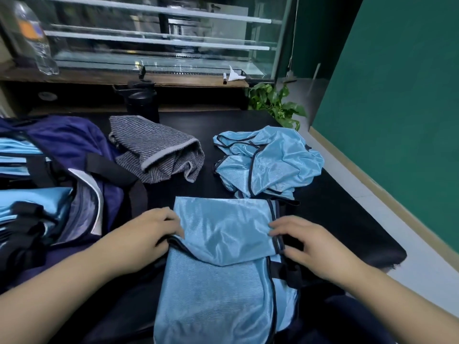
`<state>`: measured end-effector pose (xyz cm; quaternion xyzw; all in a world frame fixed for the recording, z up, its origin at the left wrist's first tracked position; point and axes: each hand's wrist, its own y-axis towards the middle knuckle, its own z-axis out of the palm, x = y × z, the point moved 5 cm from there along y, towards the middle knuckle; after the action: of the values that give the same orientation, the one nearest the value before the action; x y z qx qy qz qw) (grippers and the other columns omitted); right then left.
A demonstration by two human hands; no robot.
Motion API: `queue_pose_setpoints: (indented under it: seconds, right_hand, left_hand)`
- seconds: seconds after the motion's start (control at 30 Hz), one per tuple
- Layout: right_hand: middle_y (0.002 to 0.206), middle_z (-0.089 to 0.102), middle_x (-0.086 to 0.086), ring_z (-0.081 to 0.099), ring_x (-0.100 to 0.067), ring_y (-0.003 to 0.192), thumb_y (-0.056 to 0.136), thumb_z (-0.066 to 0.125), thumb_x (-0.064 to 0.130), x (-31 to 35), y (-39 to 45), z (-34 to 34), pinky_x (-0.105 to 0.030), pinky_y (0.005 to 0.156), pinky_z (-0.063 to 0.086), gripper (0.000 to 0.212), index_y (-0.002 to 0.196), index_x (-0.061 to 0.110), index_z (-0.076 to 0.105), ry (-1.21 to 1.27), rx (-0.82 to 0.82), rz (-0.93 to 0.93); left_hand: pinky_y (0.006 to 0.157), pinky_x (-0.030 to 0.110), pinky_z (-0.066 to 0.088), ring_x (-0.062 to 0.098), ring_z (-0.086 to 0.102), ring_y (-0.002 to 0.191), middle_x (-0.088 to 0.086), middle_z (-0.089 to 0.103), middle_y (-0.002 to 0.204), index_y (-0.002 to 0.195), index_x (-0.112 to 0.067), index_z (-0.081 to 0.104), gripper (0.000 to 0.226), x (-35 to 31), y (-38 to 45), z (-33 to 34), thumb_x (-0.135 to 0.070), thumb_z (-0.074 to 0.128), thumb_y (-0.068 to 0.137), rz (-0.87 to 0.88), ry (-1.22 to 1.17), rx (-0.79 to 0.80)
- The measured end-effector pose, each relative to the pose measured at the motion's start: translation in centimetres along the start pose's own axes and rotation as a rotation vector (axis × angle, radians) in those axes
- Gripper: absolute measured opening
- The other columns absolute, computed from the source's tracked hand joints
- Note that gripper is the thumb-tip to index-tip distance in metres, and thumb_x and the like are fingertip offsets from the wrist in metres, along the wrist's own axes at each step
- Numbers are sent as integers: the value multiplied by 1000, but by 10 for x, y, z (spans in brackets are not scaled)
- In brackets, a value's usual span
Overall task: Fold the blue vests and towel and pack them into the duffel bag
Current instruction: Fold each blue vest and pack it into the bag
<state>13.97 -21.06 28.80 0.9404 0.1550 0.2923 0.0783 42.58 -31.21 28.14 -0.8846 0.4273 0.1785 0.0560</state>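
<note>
Water bottle point(34, 38), plant point(275, 103), black flask point(142, 100)

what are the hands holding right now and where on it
Both grip the shiny light-blue mesh vest being folded in front: the left hand at its left edge, the right hand at its dark-trimmed right edge.

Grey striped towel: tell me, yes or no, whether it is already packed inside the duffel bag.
No: the grey striped towel lies crumpled on the black table, beside the duffel bag.
</note>
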Motion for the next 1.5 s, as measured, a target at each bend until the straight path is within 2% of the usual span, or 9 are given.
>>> queue_pose_setpoints:
  seconds: [0.27,0.37,0.47,0.57,0.73,0.9,1.1,1.3,1.5]
  right_hand:
    - [101,59,31,53,4,105,84,53,45,9,-17,-17,-7,90,36,21,101,37,63,-82,44,119]
    - [91,61,19,54,-4,93,76,50,74,19,-25,-15,-13,81,40,45,86,33,63,-56,37,106]
    - [89,54,21,47,-3,93,66,48,85,19,-32,0,-19,84,41,58,88,32,58,-171,143,124]
    - [96,46,22,40,0,98,72,47,73,12,-40,10,-21,88,37,43,84,32,55,-223,185,133]
    - [104,52,18,38,4,107,80,50,55,-15,-60,-4,-6,89,27,37,62,23,52,-76,7,313]
    - [97,54,11,41,-8,103,86,64,14,-33,-62,-2,-6,83,27,43,51,26,42,-11,-12,488]
    - [91,56,8,43,-5,97,86,69,22,-33,-56,-4,-5,79,29,45,50,22,42,-7,-33,506]
    - [94,54,13,43,-8,97,83,68,29,-25,-52,-7,-9,79,30,34,59,32,44,-80,60,435]
    - [98,55,21,43,1,101,87,58,40,12,-22,-15,-14,89,35,14,96,29,57,-88,-87,290]
  left_hand:
    - [74,29,55,22,69,97,-10,69,93,67,-41,66,34,-22,5,-6,-16,46,56,129,331,-36]
    - [87,22,44,17,65,100,-10,66,100,89,-34,67,31,-44,14,2,-25,41,76,122,161,-83]
    - [114,22,20,9,34,137,-12,43,143,136,-30,46,50,-78,26,34,-46,29,92,90,44,1]
    - [112,17,-12,-7,-10,139,-22,2,155,151,-34,9,58,-101,32,65,-48,31,99,60,41,92]
    - [105,12,-21,-12,-14,134,-25,-2,155,151,-36,4,69,-100,31,72,-61,-1,87,31,84,78]
    - [107,11,-15,-13,-7,135,-24,7,156,151,-37,13,59,-99,32,71,-51,7,94,1,34,56]
    - [113,15,-6,-4,11,142,-18,29,153,147,-29,33,58,-117,34,55,-45,10,96,35,-9,-71]
    - [111,39,36,7,36,137,-13,42,146,138,-21,48,47,-120,31,69,-27,29,95,102,247,-5]
    - [107,9,-14,-8,-5,141,-26,6,150,149,-33,25,50,-110,32,70,-46,24,100,61,-155,119]
